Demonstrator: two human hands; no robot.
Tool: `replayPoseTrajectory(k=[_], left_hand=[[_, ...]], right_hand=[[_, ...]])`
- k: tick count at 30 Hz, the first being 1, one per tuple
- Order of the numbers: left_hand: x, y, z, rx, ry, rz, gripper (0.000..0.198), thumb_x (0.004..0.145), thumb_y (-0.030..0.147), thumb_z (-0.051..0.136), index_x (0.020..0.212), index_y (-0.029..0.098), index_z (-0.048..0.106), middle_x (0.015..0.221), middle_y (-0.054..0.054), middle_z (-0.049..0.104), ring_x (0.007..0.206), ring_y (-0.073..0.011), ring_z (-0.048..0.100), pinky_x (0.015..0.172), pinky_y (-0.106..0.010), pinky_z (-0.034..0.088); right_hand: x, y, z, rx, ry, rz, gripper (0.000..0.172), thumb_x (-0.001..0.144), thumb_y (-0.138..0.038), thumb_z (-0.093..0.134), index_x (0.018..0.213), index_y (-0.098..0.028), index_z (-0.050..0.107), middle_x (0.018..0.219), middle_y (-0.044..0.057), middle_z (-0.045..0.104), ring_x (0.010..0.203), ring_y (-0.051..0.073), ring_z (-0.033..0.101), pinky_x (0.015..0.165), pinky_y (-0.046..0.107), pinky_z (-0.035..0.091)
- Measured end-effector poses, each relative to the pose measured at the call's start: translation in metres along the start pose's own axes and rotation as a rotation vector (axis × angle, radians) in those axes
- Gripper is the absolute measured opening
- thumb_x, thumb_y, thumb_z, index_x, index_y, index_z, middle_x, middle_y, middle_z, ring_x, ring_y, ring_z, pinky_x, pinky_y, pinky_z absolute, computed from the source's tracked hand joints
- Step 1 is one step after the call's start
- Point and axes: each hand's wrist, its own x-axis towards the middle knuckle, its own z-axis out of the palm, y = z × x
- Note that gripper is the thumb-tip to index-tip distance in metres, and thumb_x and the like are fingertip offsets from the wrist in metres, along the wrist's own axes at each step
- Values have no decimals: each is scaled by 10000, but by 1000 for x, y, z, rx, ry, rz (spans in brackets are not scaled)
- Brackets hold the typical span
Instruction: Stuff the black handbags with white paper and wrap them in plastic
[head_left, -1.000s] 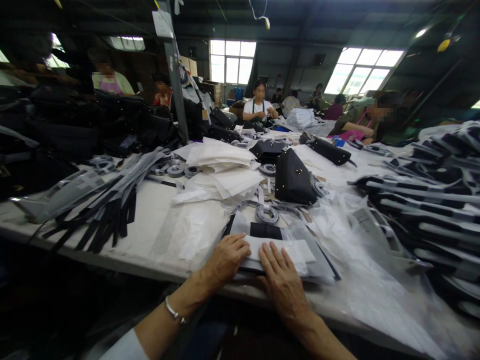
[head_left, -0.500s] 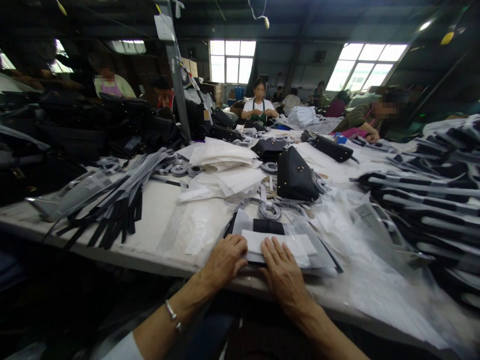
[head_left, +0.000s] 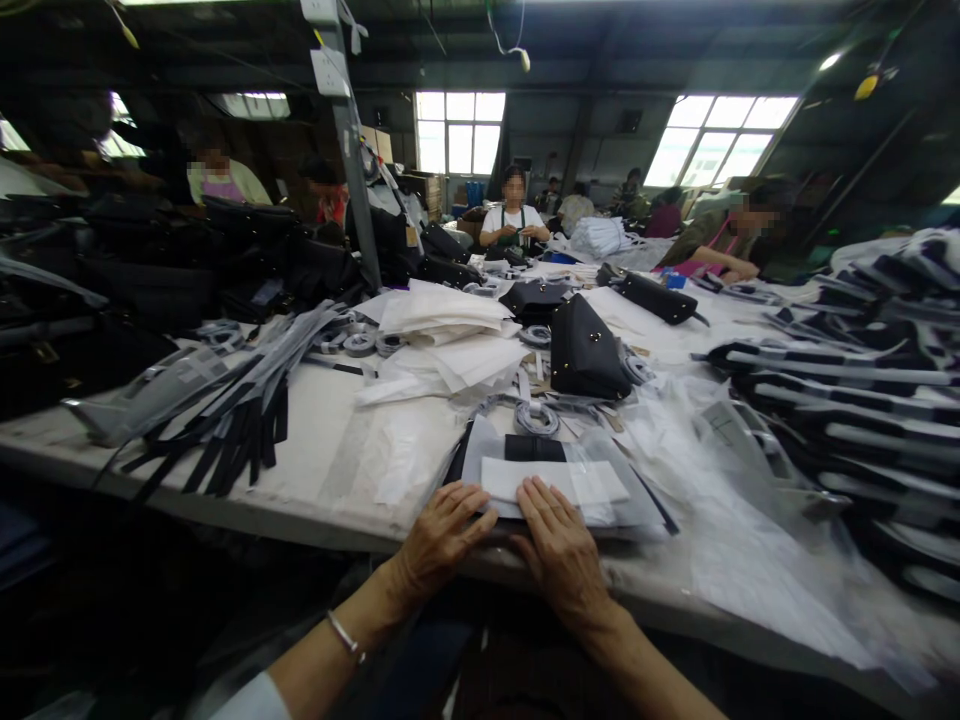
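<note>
In front of me, at the table's near edge, lies a flat black bag (head_left: pixel 534 448) partly covered by a translucent sheet (head_left: pixel 630 490). A folded white sheet (head_left: pixel 592 483) rests across it. My right hand (head_left: pixel 562 550) lies flat, its fingertips on the lower edge of the white sheet. My left hand (head_left: pixel 448 530) touches the bag's near left corner, fingers bent but apart, with nothing seen in its grasp. Just beyond the bag sits a wrapped coiled strap (head_left: pixel 537 420).
A stack of white paper sheets (head_left: pixel 450 345) and a black handbag (head_left: pixel 589 350) stand farther back. Black straps (head_left: pixel 247 420) lie at left. Wrapped black pieces (head_left: pixel 862 430) are piled at right, beside clear plastic bags (head_left: pixel 750 540). A co-worker (head_left: pixel 514 215) sits across the table.
My left hand has slid slightly toward me, off the white sheet's left end, and its fingers have straightened a little. My right hand stays on the white sheet. The view has shifted slightly.
</note>
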Motion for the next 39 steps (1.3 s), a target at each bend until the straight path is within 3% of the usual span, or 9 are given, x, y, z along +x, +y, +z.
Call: replayPoseTrajectory(k=[3,8,14,20,23,26,31,34,39], left_hand=[[-5,3,0,58,-2,-7,243,1002,258,528,1225,184,586,1180,-89,667,1217,-251,560,1096,-488,391],[0,4,6,102,-61,-38,163,982,202,544,1126,200,619,1075,-60,691,1021,-206,636,964,-394,485],[20,6,8,105,-79,-4,104,984,172,517,985,184,620,1360,-98,602,1291,-257,534,1085,-437,432],[35,1,8,19,-136,7,213,964,77,441,1058,183,601,1125,-79,717,1015,-206,697,873,-335,566],[29,-6,12,23,-63,53,258,987,86,377,1042,189,608,1153,-78,716,1050,-215,692,871,-342,568],[21,-11,17,35,-5,69,296,978,61,365,1040,197,620,1210,-70,702,1144,-207,657,934,-330,547],[10,-14,26,77,8,69,340,950,38,361,1111,173,628,1268,-86,680,1222,-207,615,998,-318,515],[9,-14,29,131,23,64,437,954,44,340,1295,172,581,1271,-79,680,1221,-198,612,1008,-295,494],[11,-14,31,162,43,81,605,967,65,305,1545,242,330,1346,-60,643,1263,-209,581,1006,-294,477]], right_hand=[[1,-5,1,-5,0,13,452,939,-203,545,1378,-99,531,1392,147,604,1324,274,526,1102,441,427],[5,-7,-3,-10,-36,15,480,924,-226,581,1383,-95,526,1399,147,599,1330,280,522,1104,453,424],[5,-5,3,-30,-36,5,468,923,-218,573,1375,-98,543,1401,153,596,1335,275,519,1111,446,425],[9,-10,-3,32,-82,50,496,905,-269,602,1371,-107,552,1397,142,602,1324,278,531,1122,446,424],[22,7,-24,126,-171,85,538,880,-353,660,1369,-153,558,1396,113,608,1299,254,554,1094,405,457],[39,44,-43,41,-175,231,567,885,-418,682,1379,-169,555,1435,135,568,1326,281,525,1082,438,455],[43,91,-40,-147,-241,329,571,896,-531,656,1308,-139,609,1187,149,713,1113,319,648,1003,488,473],[35,89,-32,-161,-186,319,497,933,-541,597,1264,-171,628,1045,106,730,962,277,668,905,425,495],[24,80,-28,-148,-131,274,449,964,-567,512,1169,-192,649,948,83,700,882,262,641,812,390,480]])
